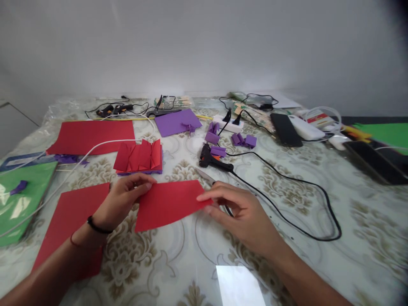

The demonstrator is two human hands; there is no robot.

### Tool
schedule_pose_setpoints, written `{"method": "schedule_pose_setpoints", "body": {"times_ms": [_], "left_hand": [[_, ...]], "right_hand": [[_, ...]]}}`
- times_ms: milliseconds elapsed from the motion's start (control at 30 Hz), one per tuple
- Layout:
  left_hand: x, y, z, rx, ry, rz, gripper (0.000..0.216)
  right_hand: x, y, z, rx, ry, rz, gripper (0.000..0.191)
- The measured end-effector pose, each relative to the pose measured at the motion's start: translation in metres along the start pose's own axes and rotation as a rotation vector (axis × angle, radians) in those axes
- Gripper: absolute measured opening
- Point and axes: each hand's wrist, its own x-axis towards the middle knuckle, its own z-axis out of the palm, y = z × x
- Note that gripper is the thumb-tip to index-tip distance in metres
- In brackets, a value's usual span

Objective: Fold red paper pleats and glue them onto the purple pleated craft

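A piece of red paper is stretched between my two hands above the table. My left hand pinches its upper left corner. On the other side, my right hand grips the right edge between thumb and fingers. Scissors show beside and beneath my right hand, their blades pointing away; I cannot tell whether they lie on the table or are in that hand too. Just beyond my left hand sits a stack of folded red paper pieces. A larger red sheet lies under my left forearm.
A black glue gun with a looping cord lies past my right hand, near folded purple pieces. Behind are a purple sheet, a white power strip and another red sheet. Phones lie right, green sheets left.
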Motion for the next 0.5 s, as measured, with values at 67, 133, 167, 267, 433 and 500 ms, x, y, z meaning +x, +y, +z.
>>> {"method": "schedule_pose_setpoints", "body": {"times_ms": [67, 133, 167, 267, 433, 500], "left_hand": [[-0.002, 0.005, -0.002, 0.117, -0.174, 0.033, 0.029], [-0.007, 0.012, -0.004, 0.177, -0.335, 0.093, 0.039], [-0.011, 0.016, -0.005, 0.156, -0.399, 0.098, 0.048], [-0.025, 0.027, -0.005, 0.116, -0.485, 0.066, 0.061], [-0.035, 0.032, 0.008, 0.484, -0.583, 0.101, 0.03], [-0.034, 0.027, 0.013, 0.581, -0.57, 0.133, 0.035]], "right_hand": [[0.0, -0.001, 0.0, -0.096, 0.058, -0.051, 0.006], [0.001, -0.001, 0.0, -0.094, 0.052, -0.047, 0.01], [0.001, -0.001, 0.001, -0.084, 0.045, -0.04, 0.011], [0.001, -0.002, 0.005, -0.078, 0.017, -0.02, 0.013], [-0.001, -0.007, 0.014, -0.107, -0.017, -0.022, 0.013], [-0.001, -0.009, 0.017, -0.11, -0.025, -0.025, 0.012]]}}
